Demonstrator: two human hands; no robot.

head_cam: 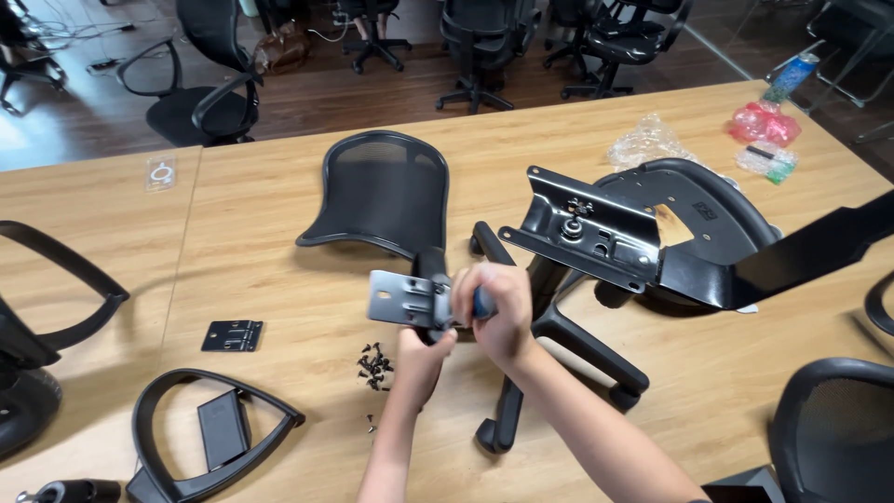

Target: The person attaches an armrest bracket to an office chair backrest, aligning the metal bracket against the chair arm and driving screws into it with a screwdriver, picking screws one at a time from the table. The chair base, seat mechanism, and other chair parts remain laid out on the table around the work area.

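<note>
Near the middle of the wooden table (279,233), toward its near edge, both hands work on one part: the left hand (421,359) comes up from below with its fingers curled around the black post under a grey metal bracket (402,300), while the right hand (498,312) is closed in a fist around a blue-handled tool (481,302) pressed against the bracket's right side. Just left of the left wrist lies a small heap of black screws (374,364). A flat black plate (232,335) sits farther left, and a black armrest loop (200,433) lies at the near left corner. Behind the hands rests a black mesh backrest (380,191); to the right, a black seat mechanism plate (582,237) stands on an upturned seat (698,224), with a black star base (559,345) beneath. At the far right corner lie a crumpled clear plastic bag (647,142), a pink-red crinkled bag (764,122) and a small clear packet with green and black contents (765,160). On the far left section sits a small clear square label with a pale ring (160,172).
</note>
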